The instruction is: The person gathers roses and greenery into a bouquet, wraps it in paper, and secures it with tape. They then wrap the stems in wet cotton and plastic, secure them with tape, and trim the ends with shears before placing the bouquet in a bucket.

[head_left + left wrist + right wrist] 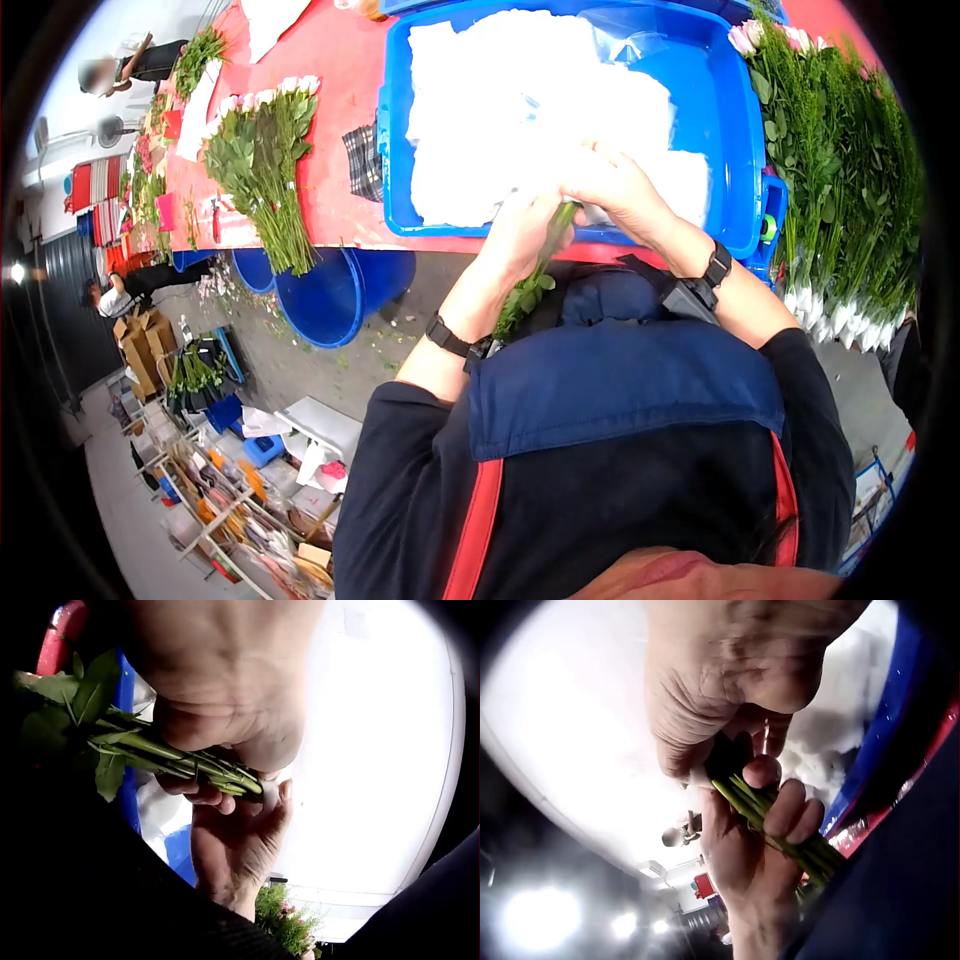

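A bundle of green stems [217, 776] with leaves hangs toward the person's body, cut ends pointing at the tub. My left hand [525, 232] grips the stems close to those ends, fingers curled round them. At the cut ends my right hand [625, 190] pinches a small white, translucent piece [271, 793] between thumb and fingers. Just beyond both hands lies a pile of white, cotton-like material [480, 110], overexposed in the head view, in a blue tub [725, 110]. The bundle's flower heads are hidden.
Pink roses [265, 150] lie bundled on the red table [345, 60] at left, by a checked cloth [362, 162]. Many leafy stems with white-wrapped ends [840, 318] lie at right. Blue buckets [320, 300] stand below the table edge.
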A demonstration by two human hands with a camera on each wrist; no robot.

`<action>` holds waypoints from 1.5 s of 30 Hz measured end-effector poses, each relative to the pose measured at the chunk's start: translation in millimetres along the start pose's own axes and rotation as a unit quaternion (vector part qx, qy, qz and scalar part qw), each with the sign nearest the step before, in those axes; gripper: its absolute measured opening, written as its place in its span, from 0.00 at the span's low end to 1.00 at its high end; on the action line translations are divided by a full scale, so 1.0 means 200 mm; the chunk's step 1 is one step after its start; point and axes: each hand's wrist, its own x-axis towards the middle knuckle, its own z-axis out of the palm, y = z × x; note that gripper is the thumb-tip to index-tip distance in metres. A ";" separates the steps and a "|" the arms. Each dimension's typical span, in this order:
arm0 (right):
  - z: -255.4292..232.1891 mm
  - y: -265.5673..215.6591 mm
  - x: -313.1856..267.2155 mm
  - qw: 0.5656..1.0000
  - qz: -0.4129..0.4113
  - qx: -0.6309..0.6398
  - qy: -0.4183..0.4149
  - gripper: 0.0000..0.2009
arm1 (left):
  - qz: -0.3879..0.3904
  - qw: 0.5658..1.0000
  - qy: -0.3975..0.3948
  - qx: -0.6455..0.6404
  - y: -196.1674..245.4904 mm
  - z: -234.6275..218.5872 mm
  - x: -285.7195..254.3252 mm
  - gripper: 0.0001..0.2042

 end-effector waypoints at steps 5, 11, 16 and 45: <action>0.12 -0.01 0.00 0.996 0.008 0.092 0.001 0.20 | -0.070 0.995 0.020 -0.068 0.05 0.00 0.03 0.18; 0.12 0.04 0.00 0.998 0.034 0.055 -0.003 0.18 | 0.013 0.987 -0.024 -0.157 0.01 -0.03 0.01 0.17; 0.21 0.07 0.06 0.991 -0.003 0.133 0.021 0.16 | 0.041 0.995 -0.053 -0.079 -0.02 -0.11 0.01 0.18; -0.11 -0.03 0.23 0.890 -0.124 -0.412 0.153 0.10 | -0.019 0.966 -0.073 -0.246 0.20 -0.52 -0.07 0.23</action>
